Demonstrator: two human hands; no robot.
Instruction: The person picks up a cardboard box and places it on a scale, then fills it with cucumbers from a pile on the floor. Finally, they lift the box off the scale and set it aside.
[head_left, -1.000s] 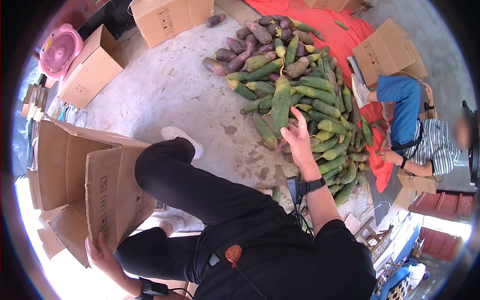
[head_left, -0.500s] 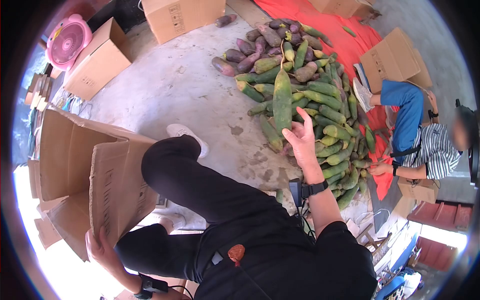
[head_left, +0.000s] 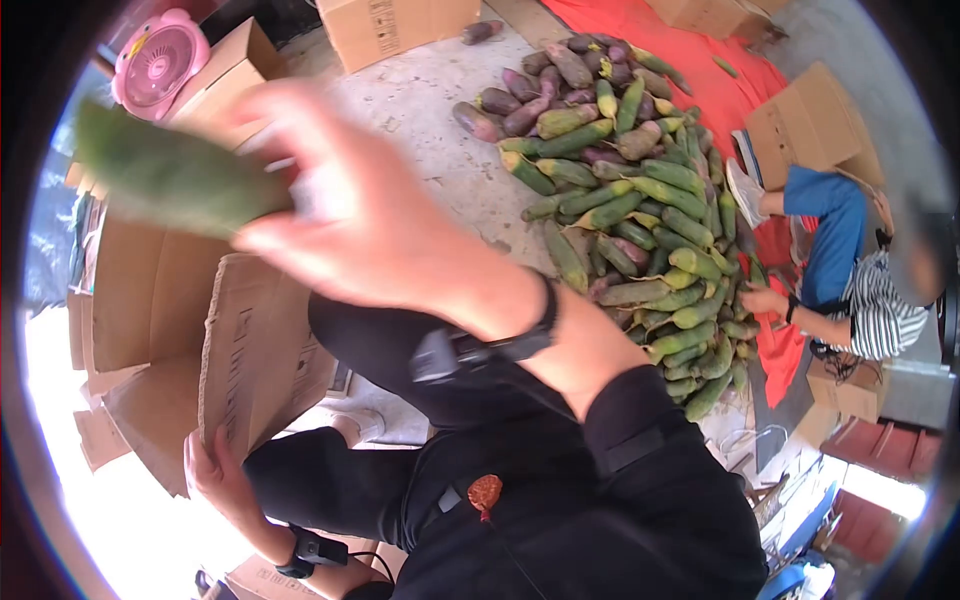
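Note:
A long green radish (head_left: 180,178) is in my right hand (head_left: 350,205), the fingers closed round one end. Motion blurs both the hand and the radish, which are raised above the open cardboard box (head_left: 255,350) on the left. At that box's near edge, my left hand (head_left: 222,478) grips the cardboard with its fingers. The box flaps stand up, and what I see of its inside is bare cardboard. To the right of my leg lies a big heap of green and purple radishes (head_left: 670,225) on the floor.
Another person (head_left: 830,240) sits at the right beside the heap, one hand near the radishes. A red sheet (head_left: 690,55) lies behind and under it. More cardboard boxes (head_left: 400,30) stand at the back, with a pink fan (head_left: 158,65) at the upper left.
My right hand has swung from above the heap to the left, carrying the green radish over the box. My left hand stays on the box edge. The view has shifted slightly.

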